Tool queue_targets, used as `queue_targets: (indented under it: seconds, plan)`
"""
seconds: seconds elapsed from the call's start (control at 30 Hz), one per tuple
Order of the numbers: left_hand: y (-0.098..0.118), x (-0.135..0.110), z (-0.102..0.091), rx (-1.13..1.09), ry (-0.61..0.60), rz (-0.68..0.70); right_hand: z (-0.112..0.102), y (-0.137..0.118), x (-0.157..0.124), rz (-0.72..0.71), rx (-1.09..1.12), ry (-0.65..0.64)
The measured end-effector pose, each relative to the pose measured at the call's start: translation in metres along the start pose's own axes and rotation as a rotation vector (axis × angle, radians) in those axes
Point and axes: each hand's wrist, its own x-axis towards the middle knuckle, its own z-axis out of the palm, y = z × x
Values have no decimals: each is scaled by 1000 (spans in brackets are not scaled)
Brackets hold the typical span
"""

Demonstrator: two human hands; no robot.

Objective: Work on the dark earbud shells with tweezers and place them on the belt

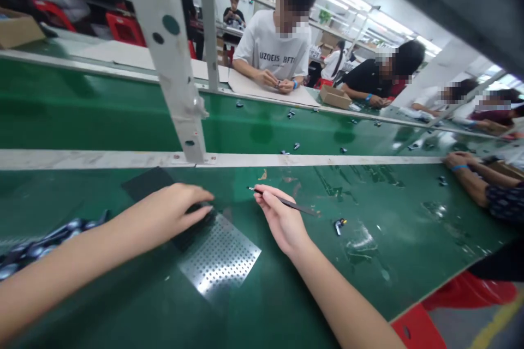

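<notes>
My left hand (176, 212) curves over a dark object (200, 224), which lies at the upper edge of a perforated metal plate (221, 259). A black sheet (146, 184) pokes out beyond that hand on the belt. Between the thumb and fingers of my right hand (280, 221) is a slim black tool (295, 206) with a metal tip pointing left. To the right of that hand, a small silver-and-black part (339, 224) lies apart on the green belt (393, 229).
A white rail (286, 160) divides my green belt from a second one carrying scattered small dark parts. Metal uprights (172, 49) rise from the rail. A co-worker's arms (466, 174) rest at the right edge, and several people sit across the line.
</notes>
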Motion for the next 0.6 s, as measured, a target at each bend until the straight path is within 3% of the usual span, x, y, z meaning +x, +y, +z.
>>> queue_targets:
  seconds: [0.17, 0.3, 0.43, 0.6]
  plan:
    - [19, 146, 21, -44, -71, -38, -27, -11, 28, -100, 129, 149]
    - [42, 229, 54, -40, -47, -102, -50, -19, 45, -169, 212, 227]
    - [54, 269, 80, -31, -43, -182, -61, -22, 52, -203, 280, 263]
    - [48, 284, 92, -34, -58, -237, -59, -22, 52, -195, 344, 262]
